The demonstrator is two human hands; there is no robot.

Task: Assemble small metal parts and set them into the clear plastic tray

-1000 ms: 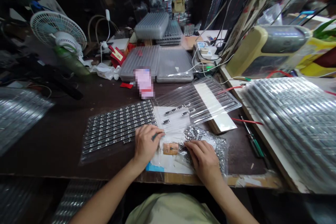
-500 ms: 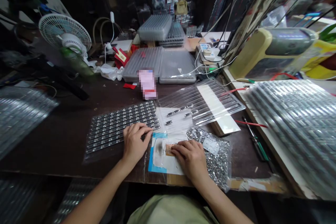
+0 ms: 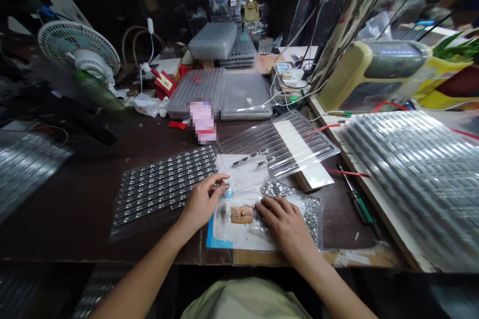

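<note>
Head view: your left hand (image 3: 204, 203) seems to pinch a small metal part (image 3: 223, 185) just right of the loaded blister tray (image 3: 117, 228), your right hand (image 3: 285, 224) lies open on a foil-like bag of silver parts (image 3: 276, 190), and one slip could scatter them.

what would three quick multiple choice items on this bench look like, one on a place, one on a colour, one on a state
1. Where does the green-handled screwdriver lie?
A) Beside the fan
B) On the bench, right of the clear grooved tray
C) Under the left hand

2. What colour is the strip along the left edge of the white sheet?
A) Blue
B) Red
C) Yellow

3. What is the right hand doing?
A) Gripping the screwdriver
B) Lifting the tray
C) Resting on the bag of silvery parts

Answers:
1. B, since it lies beyond the tray's right end, by the bench's pale ledge.
2. A, since the strip shows blue below the left hand.
3. C, since its fingers lie on the bag.
</note>
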